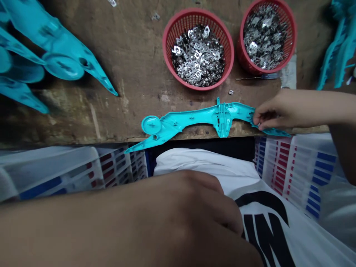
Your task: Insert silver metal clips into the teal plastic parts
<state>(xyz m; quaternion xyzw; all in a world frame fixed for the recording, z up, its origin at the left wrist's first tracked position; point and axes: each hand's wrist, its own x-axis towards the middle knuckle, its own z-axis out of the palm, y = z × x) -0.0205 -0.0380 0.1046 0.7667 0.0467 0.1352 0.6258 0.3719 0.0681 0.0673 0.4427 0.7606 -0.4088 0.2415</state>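
Observation:
A long turquoise plastic panel (191, 116) lies along the table's front edge, its ribbed inner side up, with a round disc near the left end. My right hand (274, 113) is closed in a pinch over the panel's right arm. A tiny bright bit, looking like a small metal clip, shows at those fingertips, mostly hidden. Close to the camera, my left hand (194, 211) is in front of the white shirt, back upward and fingers curled under. Whatever it may hold is out of sight.
Two red baskets, one in the middle (198, 87) and one at right (241, 52), contain small metal clips. A screwdriver (268, 76) and a loose clip (230, 92) lie nearby. More turquoise panels (63, 48) are stacked left. Plastic crates (111, 167) stand below the table edge.

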